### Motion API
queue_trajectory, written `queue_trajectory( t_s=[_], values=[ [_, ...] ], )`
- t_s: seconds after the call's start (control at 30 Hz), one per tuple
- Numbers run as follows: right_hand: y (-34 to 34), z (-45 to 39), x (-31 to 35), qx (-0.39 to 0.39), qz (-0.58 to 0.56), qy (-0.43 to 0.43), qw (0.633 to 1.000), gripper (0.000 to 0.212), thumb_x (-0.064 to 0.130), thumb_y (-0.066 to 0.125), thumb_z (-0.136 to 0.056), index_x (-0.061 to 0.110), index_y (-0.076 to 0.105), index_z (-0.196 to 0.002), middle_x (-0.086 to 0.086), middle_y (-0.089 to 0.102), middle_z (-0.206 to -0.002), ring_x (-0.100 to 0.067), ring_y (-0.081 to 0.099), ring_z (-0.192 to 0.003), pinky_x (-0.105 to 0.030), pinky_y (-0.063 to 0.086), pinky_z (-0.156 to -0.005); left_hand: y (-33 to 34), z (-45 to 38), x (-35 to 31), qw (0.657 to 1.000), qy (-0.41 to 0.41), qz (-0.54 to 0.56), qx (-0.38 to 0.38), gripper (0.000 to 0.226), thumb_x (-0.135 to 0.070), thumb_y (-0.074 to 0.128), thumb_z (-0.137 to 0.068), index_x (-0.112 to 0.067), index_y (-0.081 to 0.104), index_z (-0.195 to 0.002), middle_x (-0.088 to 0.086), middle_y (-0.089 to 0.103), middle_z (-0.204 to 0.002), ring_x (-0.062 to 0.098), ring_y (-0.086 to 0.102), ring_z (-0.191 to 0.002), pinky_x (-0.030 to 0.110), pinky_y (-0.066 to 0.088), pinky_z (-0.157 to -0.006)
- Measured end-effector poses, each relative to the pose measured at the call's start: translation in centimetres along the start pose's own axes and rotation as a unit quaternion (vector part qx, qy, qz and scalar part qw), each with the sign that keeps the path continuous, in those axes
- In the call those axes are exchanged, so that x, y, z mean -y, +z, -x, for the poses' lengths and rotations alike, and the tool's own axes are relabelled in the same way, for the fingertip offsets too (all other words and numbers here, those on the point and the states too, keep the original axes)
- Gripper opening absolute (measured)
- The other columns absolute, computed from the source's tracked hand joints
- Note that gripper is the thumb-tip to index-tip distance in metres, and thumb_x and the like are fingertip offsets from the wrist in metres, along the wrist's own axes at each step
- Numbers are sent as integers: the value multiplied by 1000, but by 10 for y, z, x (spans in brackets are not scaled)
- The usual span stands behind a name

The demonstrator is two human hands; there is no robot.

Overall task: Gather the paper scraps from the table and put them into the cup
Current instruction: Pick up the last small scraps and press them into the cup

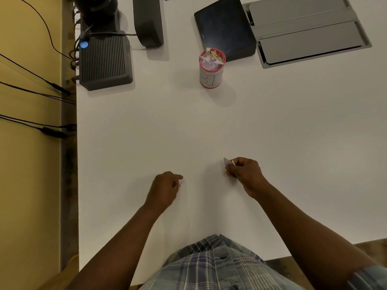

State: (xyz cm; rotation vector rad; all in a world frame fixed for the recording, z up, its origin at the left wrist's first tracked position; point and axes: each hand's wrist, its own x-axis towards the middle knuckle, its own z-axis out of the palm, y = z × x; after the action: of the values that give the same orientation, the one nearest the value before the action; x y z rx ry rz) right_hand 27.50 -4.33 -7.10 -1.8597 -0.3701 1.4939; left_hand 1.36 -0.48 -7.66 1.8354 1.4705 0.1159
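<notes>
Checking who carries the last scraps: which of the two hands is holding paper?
The right hand: a pale paper scrap sticks out from its pinched fingertips. The left hand is curled, with no scrap clearly visible in it.

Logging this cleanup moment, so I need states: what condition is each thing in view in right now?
Cup: upright, piled with paper scraps to the rim.
Right hand: pinches a paper scrap.
Left hand: fingers curled, fingertips at the table; whether it holds anything cannot be told.
Tablet: screen dark.
Ribbed box: blue light on.
</notes>
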Motion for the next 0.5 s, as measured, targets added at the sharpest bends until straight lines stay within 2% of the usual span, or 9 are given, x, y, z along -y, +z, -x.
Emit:
queue_trajectory(
  t_s=[0.07, 0.13, 0.2, 0.33, 0.5],
  values=[
    [4, 0, -1, -2, 5, 10, 1000, 9, 2, 69, -81, 7, 67, -73, -7, 66, -70, -16, 63, -64, -30, 53, -71, 8, 5, 2, 1000, 12, -22, 7, 14, -7, 58, -89, -6, 69, -99, 3, 69, -102, 14, 63, -91, 24, 49, -83],
    [6, 0, -2, -4, 12, 13, 1000, 11, 3, 69, -80, 8, 66, -71, -5, 66, -66, -15, 63, -62, -29, 52, -66, 12, 9, 2, 998, 26, -50, -4, 22, -9, 53, -92, -11, 67, -110, 0, 64, -95, 13, 58, -88, 26, 47, -78],
    [8, 0, -2, -6, 19, 14, 1000, 12, 3, 68, -80, 9, 66, -71, -3, 66, -64, -14, 63, -61, -30, 52, -67, 14, 11, -1, 996, 53, -72, -8, 21, -8, 51, -93, -10, 68, -105, 2, 62, -90, 15, 57, -85, 30, 49, -75],
    [10, -1, 1, -4, 30, 15, 999, 11, 3, 68, -80, 9, 66, -72, -4, 66, -65, -14, 62, -61, -32, 51, -70, 14, 9, -7, 991, 74, -114, 0, 21, -2, 46, -92, -4, 65, -82, 5, 58, -83, 18, 54, -80, 33, 46, -67],
    [15, -1, 5, 2, 15, 17, 1000, 10, 1, 68, -81, 7, 66, -73, -5, 65, -67, -15, 62, -62, -31, 52, -70, 20, 10, -13, 988, 62, -142, -9, 19, 5, 42, -88, -2, 59, -85, 7, 53, -86, 18, 49, -80, 36, 46, -64]
  ],
)
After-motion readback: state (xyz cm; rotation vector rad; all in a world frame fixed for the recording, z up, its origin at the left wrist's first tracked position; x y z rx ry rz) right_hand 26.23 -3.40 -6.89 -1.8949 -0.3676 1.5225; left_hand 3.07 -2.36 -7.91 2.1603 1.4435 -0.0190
